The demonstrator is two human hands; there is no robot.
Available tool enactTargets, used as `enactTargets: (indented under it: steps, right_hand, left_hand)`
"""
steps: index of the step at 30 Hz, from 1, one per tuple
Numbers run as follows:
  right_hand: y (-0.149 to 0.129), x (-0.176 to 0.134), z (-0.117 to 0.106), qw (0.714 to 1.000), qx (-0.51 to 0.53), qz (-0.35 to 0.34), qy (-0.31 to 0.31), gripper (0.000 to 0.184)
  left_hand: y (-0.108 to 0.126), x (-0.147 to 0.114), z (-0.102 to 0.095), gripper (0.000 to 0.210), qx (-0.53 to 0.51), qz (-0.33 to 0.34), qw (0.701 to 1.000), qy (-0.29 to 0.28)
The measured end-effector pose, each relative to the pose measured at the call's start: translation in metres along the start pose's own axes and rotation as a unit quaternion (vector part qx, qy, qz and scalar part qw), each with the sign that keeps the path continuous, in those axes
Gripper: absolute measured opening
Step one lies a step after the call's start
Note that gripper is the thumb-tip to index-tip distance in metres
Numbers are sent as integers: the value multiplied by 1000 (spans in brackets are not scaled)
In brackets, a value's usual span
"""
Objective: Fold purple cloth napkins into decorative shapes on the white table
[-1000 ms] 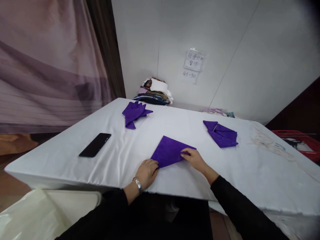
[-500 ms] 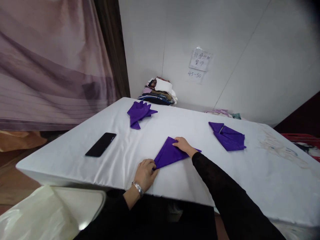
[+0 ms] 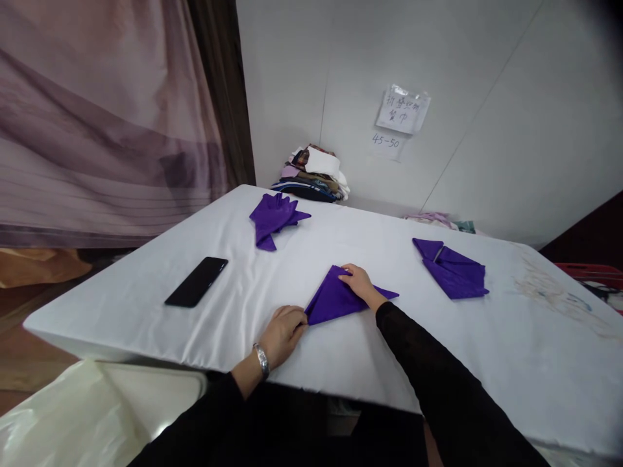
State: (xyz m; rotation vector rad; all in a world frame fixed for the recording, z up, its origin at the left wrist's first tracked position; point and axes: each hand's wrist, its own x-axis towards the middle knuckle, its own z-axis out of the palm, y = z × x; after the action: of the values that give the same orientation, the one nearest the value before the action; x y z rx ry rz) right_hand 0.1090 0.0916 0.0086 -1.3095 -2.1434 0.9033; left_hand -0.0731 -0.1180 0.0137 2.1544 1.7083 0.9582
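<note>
Head view: left hand (image 3: 283,334) at the near-left corner of the purple cloth (image 3: 335,301), fingers and thumb drawn close together on the tip; pinch or press, can't tell. Right hand (image 3: 359,284) on the cloth's upper part, fingertips near the top corner, gripping or just flattening, can't tell

Cloth: flat on the white surface (image 3: 360,227), between the hands, near edge side. Solid deep purple, slight sheen, looks layered. Roughly triangular: blunt corner at top, narrow tip at left hand, slim point sticking out right past the right wrist. Darker fold line runs along the upper-left edge. Near edge fairly straight, no big wrinkles visible

Further out: black phone (image 3: 197,282) lying flat to the left. Fan-like purple bundle (image 3: 273,220) with pleats and spiky points, far left. Flatter folded purple piece (image 3: 455,272) to the right, slit near its upper-left flap. Clothes pile (image 3: 315,172) by the far edge, paper sign (image 3: 403,109) on the wall (image 3: 438,58) behind
</note>
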Motion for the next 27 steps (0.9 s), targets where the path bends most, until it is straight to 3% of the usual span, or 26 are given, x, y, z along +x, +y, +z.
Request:
enactTargets:
  steps: [2, 7, 13, 22, 27]
  right_hand:
    - [-1, 0, 0, 1000, -18, 6, 2, 28]
    - [-7, -1, 0, 998, -62, 12, 9, 29]
    - [-9, 0, 2, 994, -107, 23, 25, 35]
    - [-7, 3, 4, 992, -123, 20, 17, 40]
    - [-7, 4, 3, 992, -120, 22, 19, 40]
  left_hand:
    - [-3, 1, -1, 13, -5, -10, 1000, -3]
    - [-13, 1, 5, 41, -15, -33, 999, 11]
    - [-19, 2, 14, 32, 1, -74, 995, 62]
    - [-16, -5, 10, 41, 17, -53, 997, 56]
    - [-14, -7, 3, 17, 45, -60, 996, 50]
